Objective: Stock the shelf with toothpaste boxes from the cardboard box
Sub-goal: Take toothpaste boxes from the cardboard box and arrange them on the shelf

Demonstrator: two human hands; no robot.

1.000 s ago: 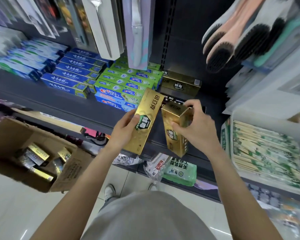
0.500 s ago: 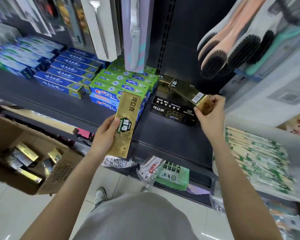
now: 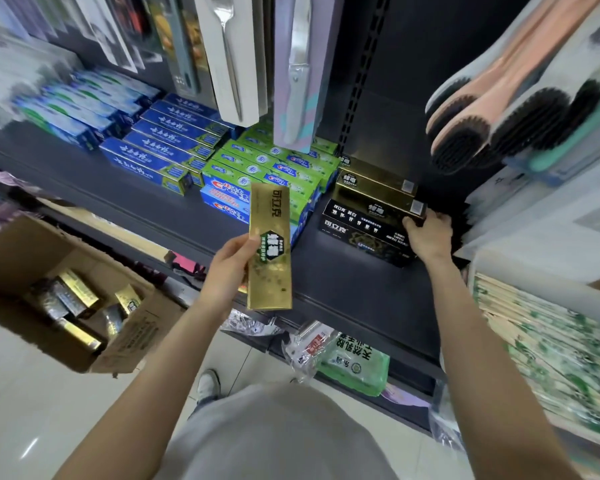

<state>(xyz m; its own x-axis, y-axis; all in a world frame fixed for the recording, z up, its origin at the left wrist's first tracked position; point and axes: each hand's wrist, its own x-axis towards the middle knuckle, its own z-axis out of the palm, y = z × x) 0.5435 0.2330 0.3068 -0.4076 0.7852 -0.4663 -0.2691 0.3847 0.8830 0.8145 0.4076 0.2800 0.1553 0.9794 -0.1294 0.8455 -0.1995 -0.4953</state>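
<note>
The left hand (image 3: 230, 268) was seen nearest, thumb and fingers pinched on the long edge of an upright gold toothpaste box (image 3: 270, 247), held in the air in front of the dark shelf (image 3: 343, 282), much as half a second before. To the left, on the floor, the open cardboard box (image 3: 25, 258) was seen with several gold boxes (image 3: 77, 292) left inside; its near-left side was cut off by the frame. Further in, the right hand (image 3: 429, 233) was seen at the right end of a second gold toothpaste box (image 3: 378, 199), fingers curled round that end. Half a second earlier that box had been held tilted above the shelf; now it was laid flat on the black toothpaste boxes (image 3: 361, 233), in front of another gold box (image 3: 374, 178). Whether it was fully seated could not be told, as its right end was covered by the fingers. Blue boxes (image 3: 160, 147) and green boxes (image 3: 274, 164) were stacked to the left at the shelf back, partly hidden by hanging cutlery packs (image 3: 232, 57). Brushes (image 3: 499, 109) were hung at upper right, blurred.
</note>
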